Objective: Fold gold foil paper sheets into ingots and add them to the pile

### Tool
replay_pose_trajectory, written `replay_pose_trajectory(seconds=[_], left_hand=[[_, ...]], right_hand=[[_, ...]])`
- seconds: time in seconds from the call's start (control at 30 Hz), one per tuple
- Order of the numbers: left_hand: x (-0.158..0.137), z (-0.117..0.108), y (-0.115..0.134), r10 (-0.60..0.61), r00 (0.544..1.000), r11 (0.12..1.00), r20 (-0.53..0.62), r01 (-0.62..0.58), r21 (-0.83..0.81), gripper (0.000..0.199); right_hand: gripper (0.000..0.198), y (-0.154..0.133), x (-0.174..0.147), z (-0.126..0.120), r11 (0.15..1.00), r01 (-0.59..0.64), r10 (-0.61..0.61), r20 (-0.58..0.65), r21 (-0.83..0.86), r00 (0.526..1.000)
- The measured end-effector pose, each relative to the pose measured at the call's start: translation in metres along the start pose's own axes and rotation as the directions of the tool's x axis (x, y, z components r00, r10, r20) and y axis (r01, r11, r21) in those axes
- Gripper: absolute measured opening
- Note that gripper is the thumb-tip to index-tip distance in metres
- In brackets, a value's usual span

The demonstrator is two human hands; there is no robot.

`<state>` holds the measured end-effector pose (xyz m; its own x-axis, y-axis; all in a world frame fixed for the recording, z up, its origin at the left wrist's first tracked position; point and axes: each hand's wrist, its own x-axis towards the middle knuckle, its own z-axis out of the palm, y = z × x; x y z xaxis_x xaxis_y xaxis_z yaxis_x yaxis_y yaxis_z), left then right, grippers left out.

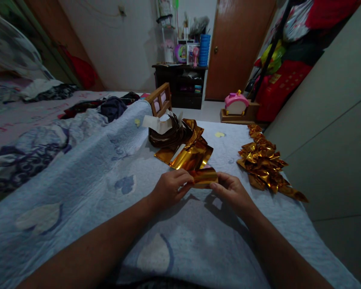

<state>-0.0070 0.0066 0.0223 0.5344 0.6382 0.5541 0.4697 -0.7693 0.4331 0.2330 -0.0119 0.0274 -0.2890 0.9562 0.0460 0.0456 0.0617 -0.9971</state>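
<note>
A sheet of shiny gold foil paper (pixel 203 176), curled along its length, is held level over the bed between both hands. My left hand (pixel 172 184) pinches its left end with thumb and fingers. At the other end, my right hand (pixel 230 189) grips the edge, thumb in front and fingers behind. Just beyond lie loose gold foil sheets (pixel 192 154), flat and overlapping. Behind them to the left is a dark brown bundle of stacked paper (pixel 165 136) with pale sheets sticking up. Crumpled or folded gold foil pieces (pixel 264 162) form a pile to the right.
A pale blue quilt (pixel 108 216) with heart shapes covers the bed, with rumpled bedding (pixel 48 140) on the left. A grey cabinet wall (pixel 331 148) borders the right side. Past the bed stand a pink toy (pixel 237 104), a dark cabinet (pixel 180 86) and a wooden door (pixel 239 52).
</note>
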Motion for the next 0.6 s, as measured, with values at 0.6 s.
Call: replay_pose_trajectory(seconds=[0.6], left_hand=[[0.000,0.005,0.035,-0.089,0.996,0.986,0.001,0.088,0.141,0.014]], right_hand=[[0.005,-0.006,-0.004,0.017,0.931,0.177,-0.218,-0.096,-0.319,0.971]])
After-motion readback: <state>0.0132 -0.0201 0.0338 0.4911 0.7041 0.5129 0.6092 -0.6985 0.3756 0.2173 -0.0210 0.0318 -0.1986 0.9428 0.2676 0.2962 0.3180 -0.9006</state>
